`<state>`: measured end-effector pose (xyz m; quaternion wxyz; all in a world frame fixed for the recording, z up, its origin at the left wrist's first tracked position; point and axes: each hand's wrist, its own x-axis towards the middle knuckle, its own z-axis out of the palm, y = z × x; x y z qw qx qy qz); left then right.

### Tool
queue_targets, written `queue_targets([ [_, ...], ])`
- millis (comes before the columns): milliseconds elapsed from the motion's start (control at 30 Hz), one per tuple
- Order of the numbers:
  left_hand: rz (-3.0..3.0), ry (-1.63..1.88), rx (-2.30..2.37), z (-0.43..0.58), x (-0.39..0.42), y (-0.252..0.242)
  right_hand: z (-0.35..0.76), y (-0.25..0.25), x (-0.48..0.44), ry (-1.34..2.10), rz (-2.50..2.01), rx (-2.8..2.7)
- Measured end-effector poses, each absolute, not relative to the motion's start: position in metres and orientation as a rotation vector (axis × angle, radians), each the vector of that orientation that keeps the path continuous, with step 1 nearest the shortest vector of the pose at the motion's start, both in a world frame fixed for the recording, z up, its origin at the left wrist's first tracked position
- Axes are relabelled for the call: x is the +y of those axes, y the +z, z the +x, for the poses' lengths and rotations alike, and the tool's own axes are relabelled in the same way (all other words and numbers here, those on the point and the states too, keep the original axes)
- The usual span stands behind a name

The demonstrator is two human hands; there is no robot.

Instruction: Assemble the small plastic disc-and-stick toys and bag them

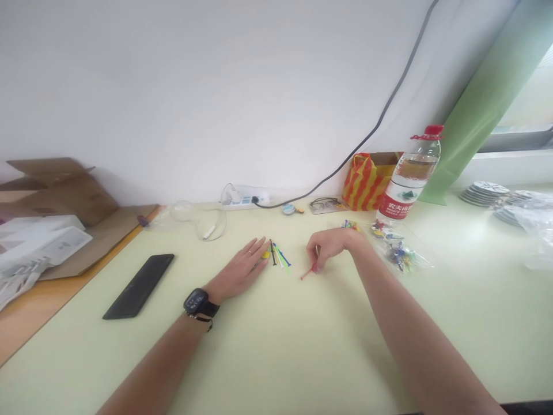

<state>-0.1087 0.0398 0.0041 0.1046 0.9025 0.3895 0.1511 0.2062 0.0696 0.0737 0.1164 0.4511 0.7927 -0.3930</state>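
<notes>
My left hand (242, 268) lies flat on the pale green tabletop, fingers stretched out. Its fingertips rest beside a small bunch of thin coloured plastic sticks (279, 257), among them black, white, green and blue ones. A bit of yellow (265, 254) shows at those fingertips. To the right, my right hand (325, 249) is closed in a pinch on a thin red plastic stick (306, 274), which slants down to the left, low over the table. Part of the red stick is hidden by the fingers.
Clear bags of small coloured pieces (401, 253) lie right of my right hand. Behind them stand a large water bottle (408, 184) and a striped bag (367, 181). Glasses (325, 203) and a power strip (244, 199) sit along the wall. A black flat case (139, 286) lies left.
</notes>
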Motion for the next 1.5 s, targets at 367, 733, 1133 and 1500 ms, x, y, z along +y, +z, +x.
queue_targets([
  [367,2.550,0.447,1.237,-0.111,0.049,-0.002,0.207,0.073,0.071,-1.243,1.525,2.428],
  [733,2.477,0.496,1.315,-0.100,0.051,-0.002,0.204,0.070,0.073,-1.309,1.696,2.549],
  [1133,2.274,0.671,1.391,-0.104,0.054,-0.009,0.178,0.058,0.074,-1.107,1.681,2.816],
  [1500,2.131,0.639,1.453,-0.107,0.058,-0.008,0.165,0.059,0.066,-1.673,1.578,2.626],
])
